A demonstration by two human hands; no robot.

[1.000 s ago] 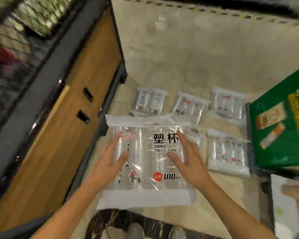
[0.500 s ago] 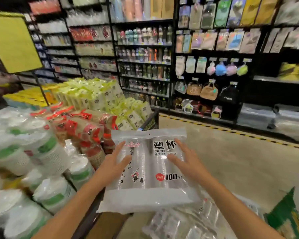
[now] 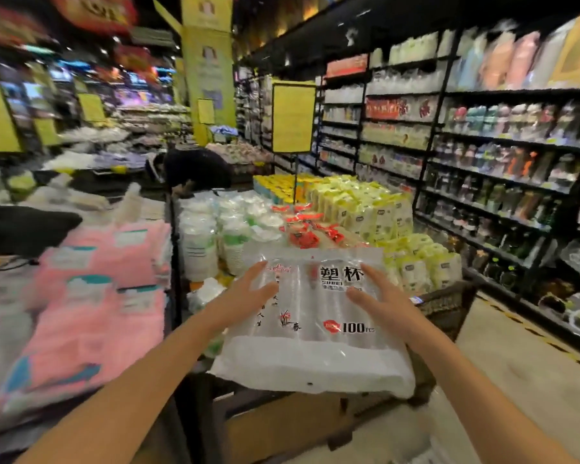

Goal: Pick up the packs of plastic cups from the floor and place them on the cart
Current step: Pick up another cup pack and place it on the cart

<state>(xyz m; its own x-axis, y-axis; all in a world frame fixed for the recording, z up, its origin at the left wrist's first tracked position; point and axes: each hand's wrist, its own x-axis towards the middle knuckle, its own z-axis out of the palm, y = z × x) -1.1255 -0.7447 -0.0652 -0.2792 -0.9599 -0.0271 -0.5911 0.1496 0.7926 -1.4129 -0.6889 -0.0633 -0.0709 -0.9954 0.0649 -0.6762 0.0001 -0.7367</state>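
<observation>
A clear pack of plastic cups (image 3: 315,333), printed with black characters and "100 pcs", is held flat in the air between both hands. My left hand (image 3: 245,294) presses its left side with fingers spread over the top. My right hand (image 3: 380,298) grips its right side the same way. The pack hovers over the near edge of a dark display cart (image 3: 446,306) heaped with goods. No packs on the floor are in view.
The cart carries white paper cup stacks (image 3: 211,242), red packs (image 3: 303,232) and yellow-green packs (image 3: 375,209). Pink packaged goods (image 3: 94,296) lie on a stand at left. Stocked shelves (image 3: 482,155) line the aisle at right. A person in black (image 3: 195,169) bends over beyond the cart.
The view has risen from the floor to store level. Both hands have carried the pack up from above the floor packs to over the cart's goods.
</observation>
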